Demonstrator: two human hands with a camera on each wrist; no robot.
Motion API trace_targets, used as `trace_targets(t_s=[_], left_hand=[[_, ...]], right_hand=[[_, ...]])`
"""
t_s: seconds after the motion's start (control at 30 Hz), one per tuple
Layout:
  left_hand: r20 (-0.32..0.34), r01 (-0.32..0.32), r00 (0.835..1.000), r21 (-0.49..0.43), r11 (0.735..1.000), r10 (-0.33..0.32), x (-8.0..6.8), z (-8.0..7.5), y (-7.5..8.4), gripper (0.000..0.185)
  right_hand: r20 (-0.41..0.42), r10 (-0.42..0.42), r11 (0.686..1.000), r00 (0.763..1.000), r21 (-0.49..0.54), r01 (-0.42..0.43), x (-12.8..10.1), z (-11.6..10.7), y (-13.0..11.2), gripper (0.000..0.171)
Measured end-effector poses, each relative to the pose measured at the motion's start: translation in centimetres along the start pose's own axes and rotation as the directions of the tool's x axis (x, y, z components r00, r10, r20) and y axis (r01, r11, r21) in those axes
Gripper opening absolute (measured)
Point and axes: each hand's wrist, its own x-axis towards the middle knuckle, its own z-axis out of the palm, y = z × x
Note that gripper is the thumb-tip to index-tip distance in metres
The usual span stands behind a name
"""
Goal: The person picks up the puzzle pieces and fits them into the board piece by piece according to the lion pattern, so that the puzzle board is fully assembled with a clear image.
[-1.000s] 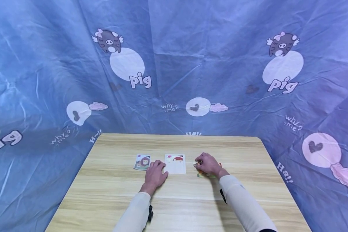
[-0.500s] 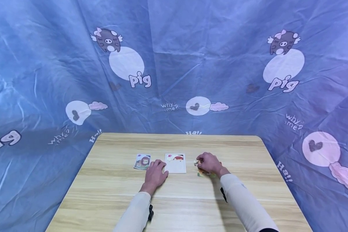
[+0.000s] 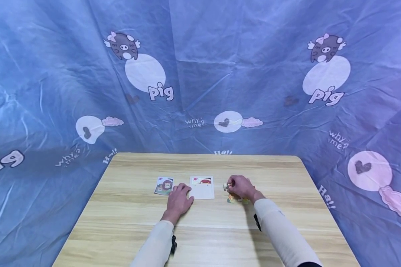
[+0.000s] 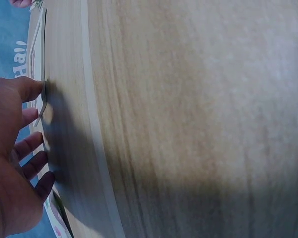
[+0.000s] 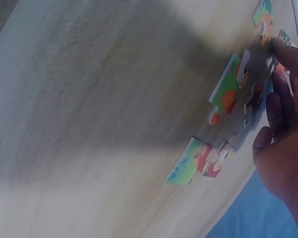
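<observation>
A white puzzle tray [image 3: 202, 193] lies mid-table, with pieces of a picture along its far edge. My left hand [image 3: 179, 201] rests at the tray's left edge, and in the left wrist view its thumb [image 4: 31, 89] touches the edge. My right hand [image 3: 241, 187] is to the right of the tray and pinches a small jigsaw piece [image 3: 225, 187] between thumb and fingertips. Several loose jigsaw pieces lie under and beside this hand; the right wrist view shows a green-and-orange piece [image 5: 225, 89] and a green-blue one [image 5: 186, 166]. The hand partly hides the others.
Left of the left hand lies a picture card [image 3: 164, 185] with a lion on it. The wooden table [image 3: 214, 233] runs back to a blue printed cloth [image 3: 200, 85] hanging behind it and at both sides.
My right hand has shifted slightly right, and the piece at its fingertips shows more plainly. My left hand and the tray have stayed in place.
</observation>
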Motion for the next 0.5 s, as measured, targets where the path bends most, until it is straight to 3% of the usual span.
trace_targets(t_s=[0.3, 0.5], left_hand=[[-0.015, -0.013, 1.000, -0.008, 1.000, 0.013, 0.1, 0.1, -0.2, 0.037], [-0.002, -0.016, 1.000, -0.018, 1.000, 0.016, 0.2, -0.1, -0.3, 0.037]], right_hand=[[-0.011, 0.000, 0.983, 1.000, 0.186, 0.002, -0.2, 0.4, -0.5, 0.017], [-0.038, 0.019, 0.972, 0.999, 0.233, -0.009, 0.2, 0.7, -1.2, 0.016]])
